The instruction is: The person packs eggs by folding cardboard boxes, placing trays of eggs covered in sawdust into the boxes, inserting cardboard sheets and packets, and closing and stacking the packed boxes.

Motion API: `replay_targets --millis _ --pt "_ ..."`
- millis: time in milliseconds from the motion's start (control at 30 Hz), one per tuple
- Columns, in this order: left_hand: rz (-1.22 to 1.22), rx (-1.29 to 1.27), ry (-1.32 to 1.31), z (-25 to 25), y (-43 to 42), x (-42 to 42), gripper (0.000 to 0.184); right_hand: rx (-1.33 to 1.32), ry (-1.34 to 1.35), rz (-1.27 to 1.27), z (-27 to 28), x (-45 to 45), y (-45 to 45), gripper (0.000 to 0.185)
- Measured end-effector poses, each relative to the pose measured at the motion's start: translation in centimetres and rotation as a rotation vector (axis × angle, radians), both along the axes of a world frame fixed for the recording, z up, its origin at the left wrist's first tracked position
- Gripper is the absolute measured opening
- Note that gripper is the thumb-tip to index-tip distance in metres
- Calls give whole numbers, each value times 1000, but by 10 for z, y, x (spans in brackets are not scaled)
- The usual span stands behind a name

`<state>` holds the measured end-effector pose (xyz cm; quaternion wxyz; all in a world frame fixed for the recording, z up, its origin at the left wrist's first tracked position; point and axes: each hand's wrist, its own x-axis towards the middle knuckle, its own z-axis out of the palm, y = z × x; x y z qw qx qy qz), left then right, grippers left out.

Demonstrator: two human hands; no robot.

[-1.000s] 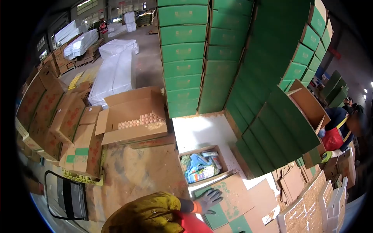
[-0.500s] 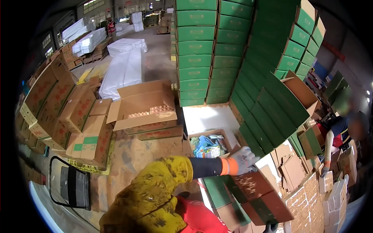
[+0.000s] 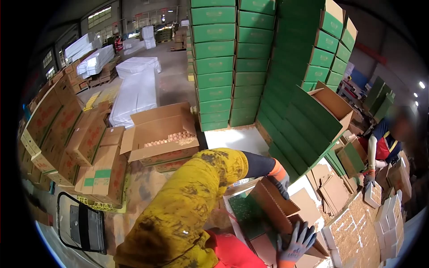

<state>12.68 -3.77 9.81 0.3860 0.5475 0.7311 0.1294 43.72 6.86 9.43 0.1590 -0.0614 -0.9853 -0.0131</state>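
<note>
A green-and-brown cardboard box [image 3: 272, 203] stands tilted in front of me with its flaps raised. My left hand [image 3: 281, 182], in a grey glove with an orange cuff, is closed at the box's far upper edge; its thumb is hidden. At the near end, my right hand [image 3: 297, 243] lies with fingers spread against a brown flap, holding nothing. Beneath and beside the box are green-and-brown cartons [image 3: 246, 216]. My yellow, stained left sleeve [image 3: 187, 201] covers most of the bin of packets behind it.
Tall stacks of green boxes [image 3: 214, 64] rise ahead. An open carton [image 3: 161, 149] with egg-like round items stands to the left, near brown cartons [image 3: 91, 136] and a black-framed trolley [image 3: 80, 223]. At right, a co-worker [image 3: 384, 140] handles a small tray beside filled trays [image 3: 353, 228].
The box has tipped and its flaps now stand up. My left hand has moved down along its far edge. My right hand has come up into view, and the view has shifted.
</note>
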Motion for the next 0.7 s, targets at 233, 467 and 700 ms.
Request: replay_targets --millis 233,467,700 --pt "557 539 225 62 -36 40 28 -342 426 115 52 39 19 25" --pt "281 485 307 -57 -11 100 40 -733 61 473 39 31 12 30" --pt "185 550 -121 -207 28 47 34 -473 88 136 -40 14 25 49"
